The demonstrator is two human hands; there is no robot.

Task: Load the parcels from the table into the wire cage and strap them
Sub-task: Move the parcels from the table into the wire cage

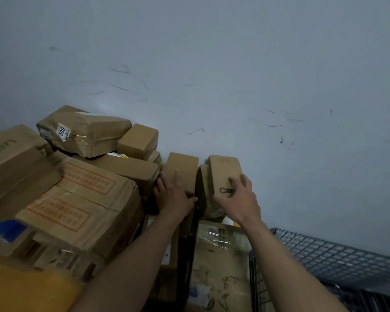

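Scuffed wall (234, 75) backs the stack (86, 199). My left grip (175, 197) lies flat on a small box (182, 170); my right grip (239, 199) clasps the edge box (223, 170), open room rightward.

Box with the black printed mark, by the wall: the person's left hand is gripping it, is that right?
No. The right hand grips the box with the black printed mark, by the wall; the left hand rests on the plain box beside it. The head view shows this.
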